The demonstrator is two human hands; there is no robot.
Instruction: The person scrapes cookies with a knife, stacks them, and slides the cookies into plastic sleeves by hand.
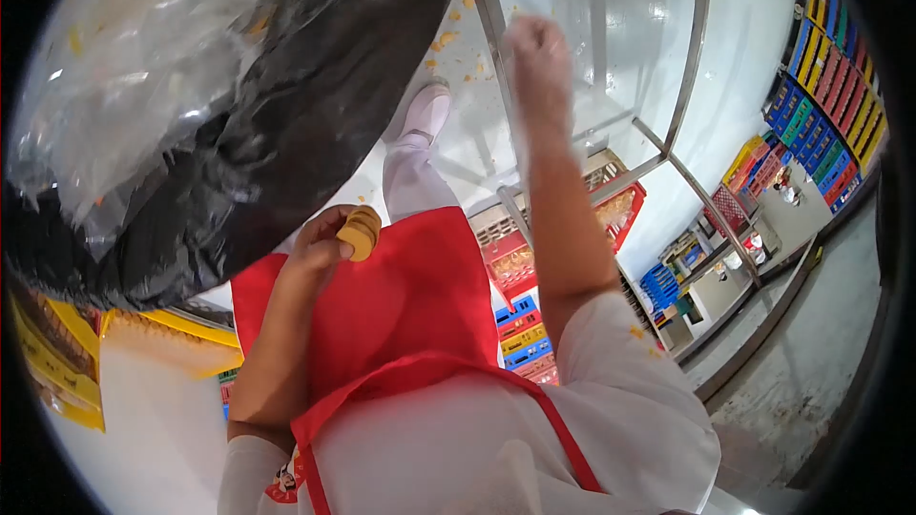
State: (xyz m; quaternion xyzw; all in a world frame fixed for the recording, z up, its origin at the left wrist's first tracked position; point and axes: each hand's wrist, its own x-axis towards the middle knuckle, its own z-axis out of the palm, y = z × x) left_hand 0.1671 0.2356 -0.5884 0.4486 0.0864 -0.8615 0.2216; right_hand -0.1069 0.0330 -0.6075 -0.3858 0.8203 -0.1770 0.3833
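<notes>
My left hand is closed around a short stack of round, tan discs, held just above the red apron. Beside that hand bulges a large black plastic bag with clear plastic wrapping inside it. Up and to the right, my right hand is raised with the forearm stretched out, close to a metal frame. Its fingers are smeared by motion, so what they hold, if anything, does not show.
Red crates with bagged goods stand under the metal frame. Yellow crates are at the lower left. Stacked coloured crates line the far right, with people in the distance. Orange crumbs dot the white floor.
</notes>
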